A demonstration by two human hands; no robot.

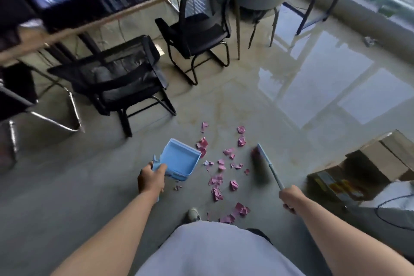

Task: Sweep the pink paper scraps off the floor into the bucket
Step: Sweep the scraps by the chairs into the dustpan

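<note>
Left hand [151,178]: fist closed around the handle of a blue dustpan [180,159], held left of the scraps. Right hand [290,198]: clenched on a broom [262,159] handle, head (blurred) at the scraps' right edge. Pink paper scraps [220,168]: scattered across the floor [89,186] between both tools.

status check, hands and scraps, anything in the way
Left hand gripping blue dustpan. Right hand on broom handle. Pink scraps scattered on floor between them. No bucket in view; path clear.
</note>
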